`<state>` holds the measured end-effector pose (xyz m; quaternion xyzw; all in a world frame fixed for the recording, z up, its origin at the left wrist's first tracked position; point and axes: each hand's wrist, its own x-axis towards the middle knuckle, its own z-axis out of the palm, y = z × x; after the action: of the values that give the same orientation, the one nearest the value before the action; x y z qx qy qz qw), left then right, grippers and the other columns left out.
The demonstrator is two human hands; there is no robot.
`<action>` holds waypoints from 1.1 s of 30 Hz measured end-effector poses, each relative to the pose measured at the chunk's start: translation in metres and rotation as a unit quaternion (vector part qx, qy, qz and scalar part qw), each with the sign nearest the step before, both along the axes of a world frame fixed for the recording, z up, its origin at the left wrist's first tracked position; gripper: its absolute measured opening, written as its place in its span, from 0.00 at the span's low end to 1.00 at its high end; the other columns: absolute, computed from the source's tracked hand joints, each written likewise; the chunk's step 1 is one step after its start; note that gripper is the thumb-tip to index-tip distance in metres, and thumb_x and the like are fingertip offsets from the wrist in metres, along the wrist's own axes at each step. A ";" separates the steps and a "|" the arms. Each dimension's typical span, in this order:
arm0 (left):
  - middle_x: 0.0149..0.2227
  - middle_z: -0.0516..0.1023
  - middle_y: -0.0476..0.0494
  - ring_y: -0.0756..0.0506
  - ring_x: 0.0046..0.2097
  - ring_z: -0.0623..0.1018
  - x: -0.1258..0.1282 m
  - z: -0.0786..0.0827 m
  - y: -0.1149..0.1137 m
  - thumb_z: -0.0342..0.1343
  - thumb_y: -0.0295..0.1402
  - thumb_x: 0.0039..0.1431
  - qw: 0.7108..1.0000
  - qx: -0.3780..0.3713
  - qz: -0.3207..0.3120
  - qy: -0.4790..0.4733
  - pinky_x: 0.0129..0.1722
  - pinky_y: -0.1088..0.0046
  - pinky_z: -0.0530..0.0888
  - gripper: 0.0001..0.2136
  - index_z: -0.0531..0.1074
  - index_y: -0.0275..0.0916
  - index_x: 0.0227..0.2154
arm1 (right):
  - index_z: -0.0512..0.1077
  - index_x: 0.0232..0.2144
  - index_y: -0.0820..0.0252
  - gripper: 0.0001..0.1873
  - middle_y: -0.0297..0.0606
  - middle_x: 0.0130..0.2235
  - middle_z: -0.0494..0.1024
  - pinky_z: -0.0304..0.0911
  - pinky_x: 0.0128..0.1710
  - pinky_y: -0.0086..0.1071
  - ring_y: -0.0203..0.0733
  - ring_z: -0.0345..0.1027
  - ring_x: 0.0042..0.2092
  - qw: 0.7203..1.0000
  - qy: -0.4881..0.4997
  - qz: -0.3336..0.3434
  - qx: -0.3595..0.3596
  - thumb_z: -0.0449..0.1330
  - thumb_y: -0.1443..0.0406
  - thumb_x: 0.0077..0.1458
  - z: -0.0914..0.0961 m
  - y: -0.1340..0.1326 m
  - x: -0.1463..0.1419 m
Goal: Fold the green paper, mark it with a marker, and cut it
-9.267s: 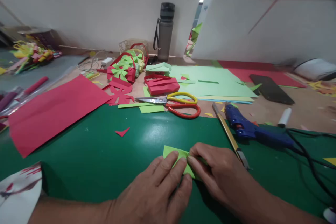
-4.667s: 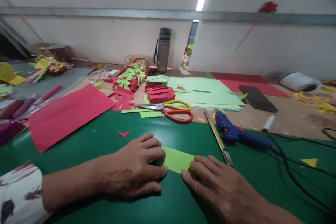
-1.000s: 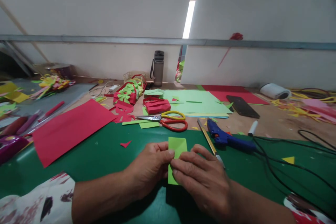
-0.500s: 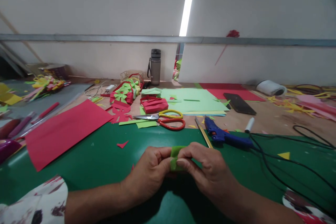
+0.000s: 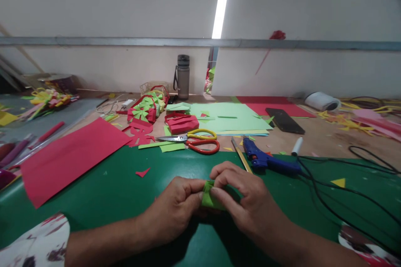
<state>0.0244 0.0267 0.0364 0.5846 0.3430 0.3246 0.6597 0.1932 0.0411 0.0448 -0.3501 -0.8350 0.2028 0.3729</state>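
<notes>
A small folded piece of light green paper [image 5: 209, 197] is pinched between both hands, just above the green cutting mat [image 5: 119, 183]. My left hand [image 5: 175, 208] grips its left side with thumb and fingertips. My right hand [image 5: 242, 198] closes over its right side and top, hiding most of it. Both forearms come in from the bottom edge.
Beyond the hands lie red and yellow scissors [image 5: 196, 142], a craft knife [image 5: 241, 160], a blue glue gun [image 5: 269, 162] with black cables, a red sheet [image 5: 69, 154], light green sheets [image 5: 228, 117], a phone [image 5: 283, 120], red and green paper pieces [image 5: 145, 110] and a water bottle [image 5: 183, 76].
The green paper lay flat under my hands a second ago. It has since been lifted off the mat and bent up between my fingers into a smaller, thicker wad.
</notes>
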 end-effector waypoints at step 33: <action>0.25 0.72 0.46 0.48 0.30 0.73 0.003 -0.001 -0.002 0.48 0.37 0.57 0.996 -0.061 0.052 0.044 0.33 0.72 0.71 0.14 0.70 0.32 0.24 | 0.59 0.18 0.58 0.10 0.29 0.22 0.67 0.54 0.27 0.28 0.34 0.61 0.26 0.990 -0.021 -0.038 -0.134 0.54 0.71 0.48 0.003 0.001 -0.004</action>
<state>0.0278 0.0245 0.0350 0.5385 0.4205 0.3109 0.6607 0.1893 0.0423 0.0475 -0.4329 -0.7940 0.2910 0.3121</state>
